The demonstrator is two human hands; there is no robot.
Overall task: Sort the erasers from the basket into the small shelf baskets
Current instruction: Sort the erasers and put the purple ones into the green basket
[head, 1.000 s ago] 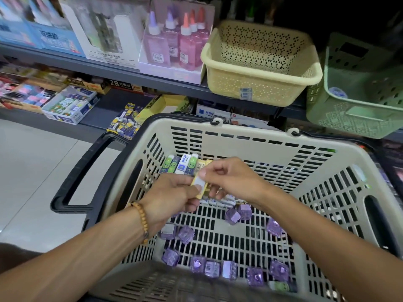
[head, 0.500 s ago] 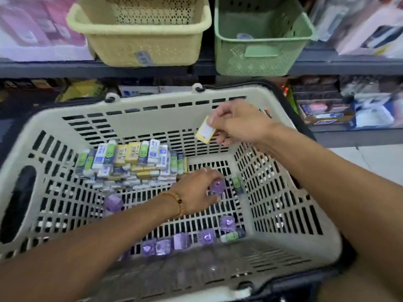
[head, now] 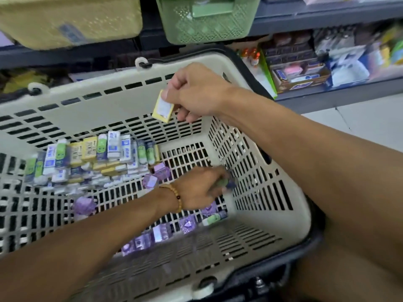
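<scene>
A big beige shopping basket (head: 109, 101) holds a stack of white, yellow and green erasers (head: 98, 158) at its far left, and several purple-wrapped erasers (head: 157, 173) lie loose on its floor. My right hand (head: 196, 94) pinches a yellow eraser (head: 163, 109) above the basket's far rim. My left hand (head: 196, 190) reaches low into the right corner, its blurred fingers closing round a green-and-blue eraser (head: 226, 184). On the shelf above stand a yellow small basket (head: 65, 22) and a green small basket (head: 207, 25).
Lower right shelves carry boxes of stationery (head: 305, 77). Pale floor tiles (head: 359, 123) show beyond my right forearm. The shopping basket's black handle (head: 250, 68) runs along its far right rim. Another green eraser (head: 214, 219) lies near the front wall.
My left hand has left the purple eraser and moved right to the green-and-blue one in the corner. My right hand still holds the yellow eraser. The view has swung left to right.
</scene>
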